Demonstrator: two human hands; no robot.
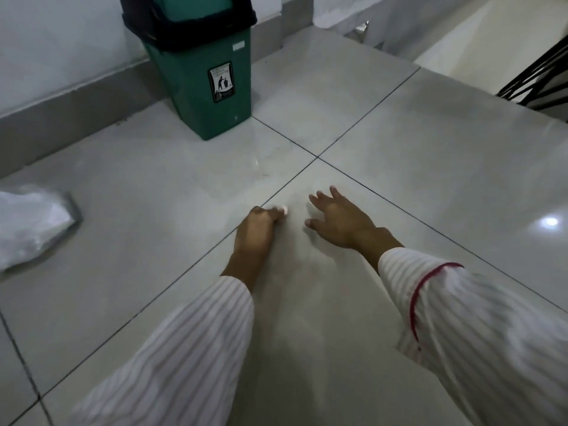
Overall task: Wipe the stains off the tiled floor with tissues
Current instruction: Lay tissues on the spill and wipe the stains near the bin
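In the middle of the frame the left hand (256, 224) holds a small wad of tissue (282, 209) on the tiled floor (399, 155), the right hand (339, 218) rests spread flat, and wiping looks still underway.

Green bin (209, 87) with black lid by the wall, crumpled plastic bag (30, 222) left, black rack (541, 78) right

I can read no words; the green plastic bin (212, 87) carries a black-framed sticker (222, 81) showing a litter-disposal pictogram, its small print blurred.
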